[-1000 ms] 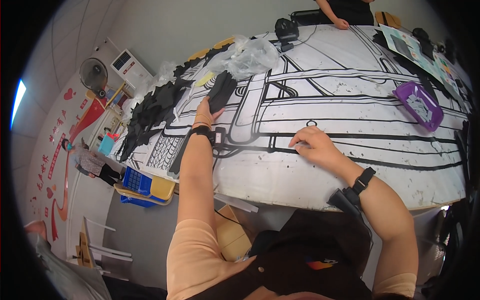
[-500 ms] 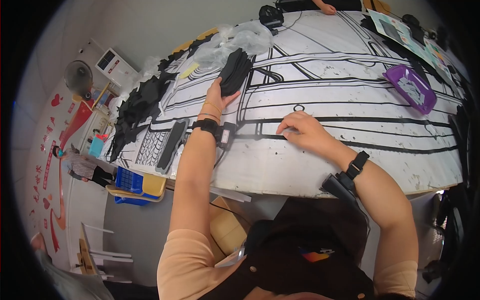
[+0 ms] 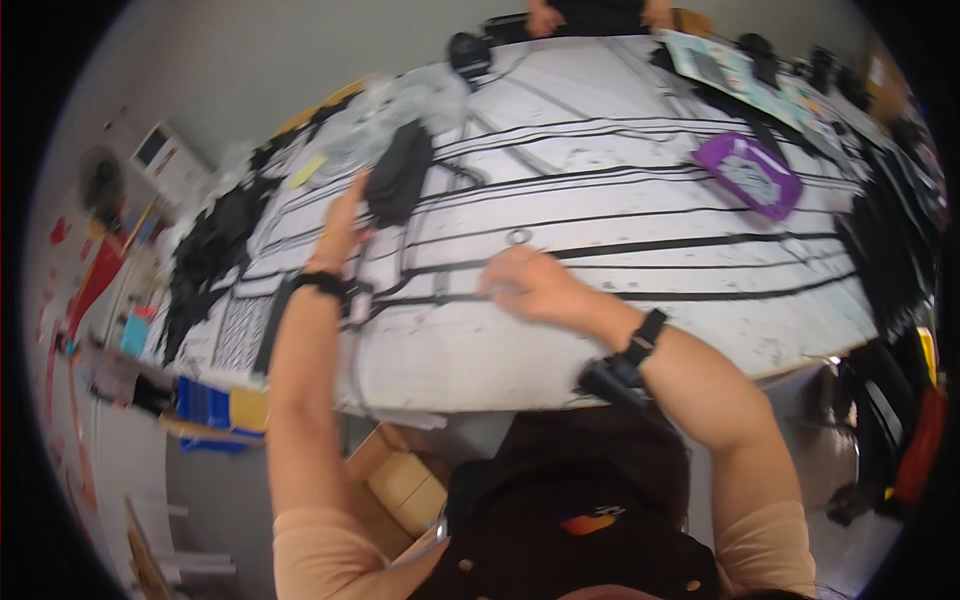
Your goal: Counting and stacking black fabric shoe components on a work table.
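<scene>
A thick stack of black fabric pieces (image 3: 400, 172) lies on the white table, toward the left. Against its left edge is my left hand (image 3: 342, 228), fingers stretched out and thumb apart near the stack's lower end; it does not wrap round the stack. My right hand (image 3: 530, 283) hovers over the middle of the table with fingers loosely bent. Nothing shows in it, though motion blurs the fingertips. Just beyond them lies a small dark ring (image 3: 518, 237). Black straps or printed bands (image 3: 620, 257) run across the tabletop.
A purple basket (image 3: 708, 160) holding pale pieces stands at the right. Crumpled clear plastic (image 3: 385, 110) and black scraps (image 3: 215, 235) cover the left side. Across the table is another person's hand (image 3: 545, 20). Under the table sits a cardboard box (image 3: 400, 490).
The whole view has shifted, moving the scene leftward. My left hand has slid slightly left against the stack, its fingers straighter. My right hand stays about the same over the table.
</scene>
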`<state>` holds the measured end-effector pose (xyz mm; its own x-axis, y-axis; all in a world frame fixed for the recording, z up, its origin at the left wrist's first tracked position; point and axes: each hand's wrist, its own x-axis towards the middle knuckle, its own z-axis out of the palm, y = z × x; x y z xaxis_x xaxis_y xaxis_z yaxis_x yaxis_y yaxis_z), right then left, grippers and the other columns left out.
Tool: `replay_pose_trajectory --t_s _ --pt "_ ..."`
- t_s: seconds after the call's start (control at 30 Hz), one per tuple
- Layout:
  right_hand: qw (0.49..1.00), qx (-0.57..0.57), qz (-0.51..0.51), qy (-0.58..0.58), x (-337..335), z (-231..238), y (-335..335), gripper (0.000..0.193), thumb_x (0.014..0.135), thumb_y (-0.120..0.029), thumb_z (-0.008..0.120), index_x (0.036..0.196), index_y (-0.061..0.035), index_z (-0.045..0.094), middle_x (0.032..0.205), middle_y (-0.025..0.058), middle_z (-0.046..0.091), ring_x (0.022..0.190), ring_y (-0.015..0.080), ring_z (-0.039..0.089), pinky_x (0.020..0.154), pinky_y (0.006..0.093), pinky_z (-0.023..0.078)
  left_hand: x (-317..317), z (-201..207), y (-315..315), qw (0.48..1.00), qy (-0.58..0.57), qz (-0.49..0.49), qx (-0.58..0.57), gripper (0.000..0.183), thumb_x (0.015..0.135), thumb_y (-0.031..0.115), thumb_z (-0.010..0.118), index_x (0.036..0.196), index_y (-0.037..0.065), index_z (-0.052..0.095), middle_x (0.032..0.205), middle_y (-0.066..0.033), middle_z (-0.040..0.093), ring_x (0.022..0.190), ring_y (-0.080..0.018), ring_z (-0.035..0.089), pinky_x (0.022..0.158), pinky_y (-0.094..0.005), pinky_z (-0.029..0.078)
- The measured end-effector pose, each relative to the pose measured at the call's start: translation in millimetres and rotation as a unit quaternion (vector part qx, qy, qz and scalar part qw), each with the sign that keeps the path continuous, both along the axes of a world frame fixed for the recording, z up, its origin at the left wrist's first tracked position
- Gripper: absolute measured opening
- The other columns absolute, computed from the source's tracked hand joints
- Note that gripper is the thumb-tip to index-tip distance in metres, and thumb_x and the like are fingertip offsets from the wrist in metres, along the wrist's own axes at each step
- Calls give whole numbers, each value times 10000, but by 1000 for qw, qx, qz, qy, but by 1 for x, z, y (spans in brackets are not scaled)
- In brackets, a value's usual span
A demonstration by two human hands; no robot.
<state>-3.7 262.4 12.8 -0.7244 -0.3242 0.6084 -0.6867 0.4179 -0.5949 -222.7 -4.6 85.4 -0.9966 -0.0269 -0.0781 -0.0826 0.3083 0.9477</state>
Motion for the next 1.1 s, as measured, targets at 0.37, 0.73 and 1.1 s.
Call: replay_pose_trajectory --t_s 0.37,0.73,1.1 --pt "999 21 -30 -7 -1 7 -6 140 753 -128 663 886 -140 705 920 62 651 978 290 565 880 406 453 39 17 15 825 469 46 -312 675 847 531 677 1197 -34 563 1340 -260 485 1175 -398 463 1028 -439 367" --pt "999 -47 6 14 -14 -2 -17 88 730 -100 680 808 -133 703 857 52 673 941 275 595 817 387 491 -80 51 23 671 564 -92 -473 571 918 418 614 1330 28 540 1422 -258 465 1285 -430 454 1077 -478 353" --pt "999 -38 2 -30 -6 2 -17 123 740 -112 637 837 -121 713 858 56 651 1010 270 553 847 383 469 -140 -16 34 806 270 -276 -449 701 970 419 512 1511 27 302 1586 -178 258 1481 -338 184 1202 -414 127"
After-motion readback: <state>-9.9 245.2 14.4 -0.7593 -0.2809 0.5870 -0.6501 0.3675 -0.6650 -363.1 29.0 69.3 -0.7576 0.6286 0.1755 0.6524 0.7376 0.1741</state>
